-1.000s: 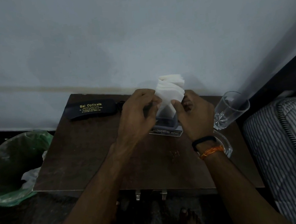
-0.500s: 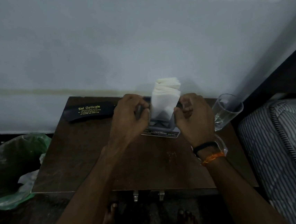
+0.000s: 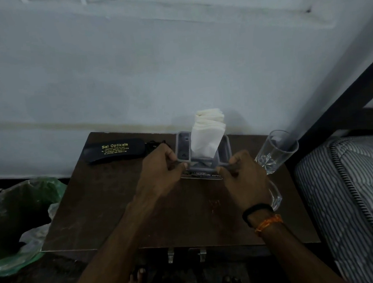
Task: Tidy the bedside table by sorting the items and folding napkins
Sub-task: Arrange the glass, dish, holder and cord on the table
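A stack of folded white napkins (image 3: 207, 134) stands upright in a clear plastic holder (image 3: 224, 150) near the back of the dark wooden bedside table (image 3: 109, 205). My left hand (image 3: 159, 173) pinches the holder's front left corner. My right hand (image 3: 241, 177) grips its front right corner. A small dark device (image 3: 183, 148) stands in the holder's left part. A printed card (image 3: 203, 175) lies under the holder's front edge.
A black "Sai Opticals" spectacle case (image 3: 114, 150) lies at the back left. A tall clear glass (image 3: 275, 151) stands at the right edge; another glass piece (image 3: 276, 197) shows behind my right wrist. A green-lined bin (image 3: 13, 217) sits left, a striped mattress (image 3: 355, 205) right.
Both hands have slid down off the napkins to the holder's front corners, leaving the napkin stack standing free. The view has shifted slightly upward.
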The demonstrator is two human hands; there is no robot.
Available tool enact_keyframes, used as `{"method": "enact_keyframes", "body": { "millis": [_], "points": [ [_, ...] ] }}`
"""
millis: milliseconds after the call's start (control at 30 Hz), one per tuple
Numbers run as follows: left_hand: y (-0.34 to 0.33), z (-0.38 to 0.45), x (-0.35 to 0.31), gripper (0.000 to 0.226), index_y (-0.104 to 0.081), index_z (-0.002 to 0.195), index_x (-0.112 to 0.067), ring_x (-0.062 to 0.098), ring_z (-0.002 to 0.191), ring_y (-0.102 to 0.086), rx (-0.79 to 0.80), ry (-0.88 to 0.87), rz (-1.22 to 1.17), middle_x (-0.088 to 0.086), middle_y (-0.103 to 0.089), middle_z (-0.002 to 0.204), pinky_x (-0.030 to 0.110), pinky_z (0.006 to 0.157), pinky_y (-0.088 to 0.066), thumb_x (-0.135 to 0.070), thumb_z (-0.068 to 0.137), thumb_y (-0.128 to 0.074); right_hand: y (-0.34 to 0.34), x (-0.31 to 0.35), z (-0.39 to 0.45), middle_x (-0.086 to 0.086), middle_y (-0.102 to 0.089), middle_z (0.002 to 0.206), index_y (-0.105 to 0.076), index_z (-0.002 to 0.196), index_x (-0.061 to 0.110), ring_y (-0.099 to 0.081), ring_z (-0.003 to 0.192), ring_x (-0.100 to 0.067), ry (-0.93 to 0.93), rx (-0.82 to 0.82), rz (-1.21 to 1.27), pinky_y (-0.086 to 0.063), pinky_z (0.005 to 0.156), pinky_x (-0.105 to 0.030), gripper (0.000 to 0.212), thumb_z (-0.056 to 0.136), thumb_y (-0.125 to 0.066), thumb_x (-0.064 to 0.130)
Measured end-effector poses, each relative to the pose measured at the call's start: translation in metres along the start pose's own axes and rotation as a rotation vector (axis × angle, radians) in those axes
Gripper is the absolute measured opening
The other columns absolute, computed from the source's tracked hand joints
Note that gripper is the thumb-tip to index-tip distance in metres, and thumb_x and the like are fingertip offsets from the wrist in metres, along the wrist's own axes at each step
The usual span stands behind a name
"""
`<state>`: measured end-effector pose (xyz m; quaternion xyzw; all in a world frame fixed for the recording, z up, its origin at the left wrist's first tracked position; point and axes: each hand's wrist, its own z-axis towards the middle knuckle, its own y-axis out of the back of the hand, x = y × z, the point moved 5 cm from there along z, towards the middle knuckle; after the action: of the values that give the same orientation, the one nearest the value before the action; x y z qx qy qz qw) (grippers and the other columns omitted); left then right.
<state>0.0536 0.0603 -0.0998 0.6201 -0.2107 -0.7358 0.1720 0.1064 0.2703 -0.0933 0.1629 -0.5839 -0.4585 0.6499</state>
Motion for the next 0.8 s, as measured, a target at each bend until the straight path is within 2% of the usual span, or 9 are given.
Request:
{"method": "enact_keyframes", "body": {
  "millis": [167, 233, 333, 400, 500, 600, 667, 733, 800],
  "points": [
    [-0.001, 0.008, 0.0, 0.019, -0.057, 0.085, -0.011, 0.01, 0.082, -0.061, -0.037, 0.002, -0.005, 0.001, -0.062, 0.088, 0.015, 0.067, -0.05, -0.016, 0.082, -0.076, -0.006, 0.002, 0.01, 0.0, -0.064, 0.087, -0.051, 0.092, 0.018, -0.062, 0.078, -0.015, 0.001, -0.002, 0.068, -0.05, 0.068, -0.027, 0.027, 0.083, -0.076, 0.022],
    [-0.002, 0.01, 0.001, 0.018, -0.058, 0.085, -0.011, 0.014, 0.084, -0.062, -0.045, -0.008, 0.008, 0.004, -0.063, 0.089, 0.021, 0.071, -0.052, -0.015, 0.083, -0.075, -0.01, 0.003, 0.014, 0.001, -0.065, 0.091, -0.052, 0.096, 0.017, -0.063, 0.08, -0.013, 0.006, 0.019, 0.091, -0.053, 0.071, -0.026, 0.026, 0.083, -0.075, 0.02],
    [-0.003, 0.009, -0.001, 0.02, -0.056, 0.081, -0.012, 0.015, 0.08, -0.057, -0.079, -0.015, 0.042, 0.004, -0.058, 0.085, 0.021, 0.067, -0.048, -0.016, 0.082, -0.076, -0.008, 0.003, 0.017, 0.006, -0.062, 0.087, -0.054, 0.1, 0.017, -0.061, 0.077, -0.01, 0.019, 0.037, 0.085, -0.047, 0.065, -0.016, 0.024, 0.085, -0.072, 0.018],
    [-0.004, 0.008, -0.005, 0.022, -0.054, 0.078, -0.011, 0.013, 0.074, -0.052, -0.101, -0.036, 0.056, 0.001, -0.054, 0.078, 0.018, 0.063, -0.042, -0.014, 0.082, -0.075, 0.001, 0.0, 0.016, 0.004, -0.063, 0.084, -0.055, 0.096, 0.017, -0.061, 0.076, -0.012, 0.013, 0.013, 0.041, -0.045, 0.064, -0.019, 0.019, 0.085, -0.07, 0.017],
    [-0.013, 0.004, -0.015, 0.023, -0.052, 0.075, -0.014, 0.005, 0.067, -0.053, -0.055, -0.052, 0.03, -0.003, -0.054, 0.072, 0.013, 0.06, -0.042, -0.013, 0.084, -0.073, 0.026, -0.005, 0.01, 0.008, -0.062, 0.08, -0.058, 0.089, 0.018, -0.061, 0.072, -0.01, 0.004, -0.13, 0.009, -0.051, 0.067, -0.026, 0.012, 0.086, -0.069, 0.016],
    [-0.037, -0.003, -0.031, 0.02, -0.054, 0.077, -0.017, 0.0, 0.068, -0.057, 0.073, -0.085, 0.046, -0.007, -0.057, 0.072, 0.009, 0.058, -0.044, -0.02, 0.085, -0.072, 0.061, -0.01, 0.006, 0.006, -0.059, 0.085, -0.058, 0.087, 0.015, -0.059, 0.078, -0.015, 0.105, -0.413, -0.071, -0.042, 0.075, -0.02, 0.011, 0.085, -0.069, 0.019],
    [-0.058, -0.01, -0.041, 0.017, -0.056, 0.08, -0.02, 0.003, 0.07, -0.058, 0.187, -0.137, 0.071, -0.006, -0.06, 0.075, 0.014, 0.062, -0.045, -0.024, 0.086, -0.071, 0.078, -0.019, 0.009, -0.007, -0.062, 0.095, -0.061, 0.093, 0.009, -0.057, 0.09, -0.025, 0.114, -0.552, -0.139, -0.035, 0.085, -0.022, 0.022, 0.085, -0.068, 0.028],
    [-0.078, -0.02, -0.048, 0.015, -0.058, 0.086, -0.022, 0.005, 0.077, -0.058, 0.27, -0.209, 0.097, -0.007, -0.061, 0.084, 0.022, 0.068, -0.05, -0.029, 0.085, -0.072, 0.09, -0.033, 0.014, -0.013, -0.061, 0.106, -0.06, 0.105, 0.006, -0.056, 0.102, -0.029, 0.064, -0.641, -0.15, -0.036, 0.097, -0.03, 0.042, 0.081, -0.072, 0.039],
    [-0.095, -0.028, -0.05, 0.028, -0.059, 0.103, -0.022, 0.009, 0.093, -0.056, 0.331, -0.291, 0.169, -0.006, -0.061, 0.103, 0.025, 0.08, -0.049, -0.037, 0.083, -0.072, 0.09, -0.049, 0.018, -0.014, -0.056, 0.123, -0.053, 0.121, 0.005, -0.051, 0.117, -0.028, -0.015, -0.605, -0.122, -0.037, 0.105, -0.039, 0.069, 0.074, -0.077, 0.05]
  ]
}}
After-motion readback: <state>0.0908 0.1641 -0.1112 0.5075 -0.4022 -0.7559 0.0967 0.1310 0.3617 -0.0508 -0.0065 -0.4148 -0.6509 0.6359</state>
